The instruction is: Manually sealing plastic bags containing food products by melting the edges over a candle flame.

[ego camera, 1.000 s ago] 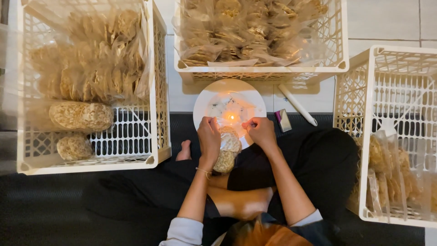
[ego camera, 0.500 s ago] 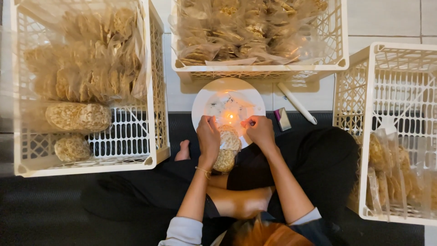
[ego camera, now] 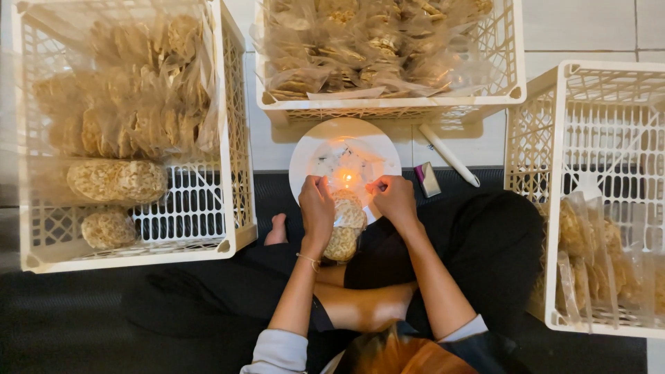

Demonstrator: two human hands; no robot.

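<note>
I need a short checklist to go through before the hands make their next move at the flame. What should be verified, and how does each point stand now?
1. Candle flame burning on the white plate: ok.
2. Left hand and right hand both hold the cracker bag: ok.
3. Bag's open edge lined up at the flame: cannot tell, fingers hide it.
4. Fingertips apart from the flame: cannot tell, they look very near.
5. Crate on the left has free room: ok.
6. Lighter and spare candle lie off the plate: ok.
</note>
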